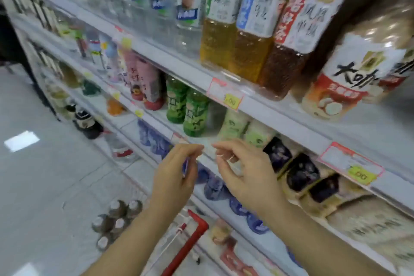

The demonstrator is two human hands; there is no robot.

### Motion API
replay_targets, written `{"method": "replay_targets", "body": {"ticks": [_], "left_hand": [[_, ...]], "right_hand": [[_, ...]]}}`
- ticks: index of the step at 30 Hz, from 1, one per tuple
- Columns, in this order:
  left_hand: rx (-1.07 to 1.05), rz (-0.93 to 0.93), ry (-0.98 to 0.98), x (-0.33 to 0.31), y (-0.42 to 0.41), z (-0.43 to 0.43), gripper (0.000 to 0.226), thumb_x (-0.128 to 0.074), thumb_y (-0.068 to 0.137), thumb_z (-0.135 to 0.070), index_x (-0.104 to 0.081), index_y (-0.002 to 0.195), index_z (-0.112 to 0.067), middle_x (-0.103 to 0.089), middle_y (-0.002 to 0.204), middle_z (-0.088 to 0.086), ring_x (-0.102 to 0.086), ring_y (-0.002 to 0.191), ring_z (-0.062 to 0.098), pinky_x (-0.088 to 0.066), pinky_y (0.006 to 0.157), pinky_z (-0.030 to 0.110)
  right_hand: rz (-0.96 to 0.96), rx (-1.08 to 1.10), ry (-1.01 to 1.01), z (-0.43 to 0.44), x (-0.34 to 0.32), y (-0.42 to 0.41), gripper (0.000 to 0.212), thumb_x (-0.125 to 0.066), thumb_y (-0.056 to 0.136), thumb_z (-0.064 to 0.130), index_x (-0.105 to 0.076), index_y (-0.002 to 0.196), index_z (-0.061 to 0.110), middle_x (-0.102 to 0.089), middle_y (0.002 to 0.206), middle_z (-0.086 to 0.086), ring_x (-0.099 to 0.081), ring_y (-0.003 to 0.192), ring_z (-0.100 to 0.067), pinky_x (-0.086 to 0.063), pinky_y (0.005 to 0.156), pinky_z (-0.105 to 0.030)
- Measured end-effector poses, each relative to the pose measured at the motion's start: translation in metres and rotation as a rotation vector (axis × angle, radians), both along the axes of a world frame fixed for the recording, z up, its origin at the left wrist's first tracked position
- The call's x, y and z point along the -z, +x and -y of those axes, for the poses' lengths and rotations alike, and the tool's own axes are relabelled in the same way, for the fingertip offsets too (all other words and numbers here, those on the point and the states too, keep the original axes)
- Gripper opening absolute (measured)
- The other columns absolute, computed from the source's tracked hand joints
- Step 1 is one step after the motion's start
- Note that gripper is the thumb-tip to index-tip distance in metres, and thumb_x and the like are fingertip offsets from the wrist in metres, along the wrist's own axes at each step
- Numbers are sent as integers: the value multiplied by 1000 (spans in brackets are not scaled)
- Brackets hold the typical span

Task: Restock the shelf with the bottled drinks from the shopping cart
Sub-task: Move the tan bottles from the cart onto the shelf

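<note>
low in view — cart [190, 242] partly hidden, bottles [116, 219] blurred

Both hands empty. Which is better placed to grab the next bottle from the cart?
Left, likely. The left hand is empty and on the side of the cart bottles, low left by the red cart handle. The right hand, also empty, would have to cross over.

Tea bottles [242, 47]: clear glossy plastic, paper-look labels. Shelf edge [280, 116]: smooth white. Cart handle [192, 240]: glossy red. Floor [51, 175]: shiny tile.
</note>
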State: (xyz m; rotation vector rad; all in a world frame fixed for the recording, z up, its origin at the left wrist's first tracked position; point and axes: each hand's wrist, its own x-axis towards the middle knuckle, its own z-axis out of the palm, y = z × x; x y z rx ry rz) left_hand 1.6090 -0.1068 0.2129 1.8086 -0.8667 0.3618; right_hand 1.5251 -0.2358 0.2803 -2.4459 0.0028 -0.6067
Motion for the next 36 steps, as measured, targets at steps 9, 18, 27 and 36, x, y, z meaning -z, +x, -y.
{"method": "replay_targets", "body": {"ticks": [9,18,27,36], "left_hand": [[-476,-686,306,198,-26,-141,29,-51,88,-10,-59,115,-15,-62,106,0,-58,92,12,-47,81,30],[-581,-1088,691,364,26,-180,54,-57,88,-18,-33,137,-17,-27,144,10,-48,118,33,-44,88,40],[-712,-960,745,444,58,-186,22,-48,86,-3,-49,106,-12,-34,108,10,-52,68,33,-48,65,43],[-678,-943,579,390,41,-184,22,-64,84,-25,-60,104,-16,-44,105,4,-49,79,21,-39,70,27]], "right_hand": [[-674,-269,0,-69,213,95,26,-58,86,12,-61,112,15,-58,95,4,-52,82,-10,-46,79,-25],[-947,-457,-125,-141,419,174,51,-58,88,18,-42,135,24,-40,134,-5,-51,110,-25,-44,85,-32],[-797,-471,-83,-190,521,195,46,-71,79,19,-55,122,17,-42,125,-10,-50,109,-28,-44,90,-34],[-728,-343,3,-155,451,172,14,-73,70,16,-71,82,8,-66,85,-9,-58,75,-19,-40,56,-22]]}}
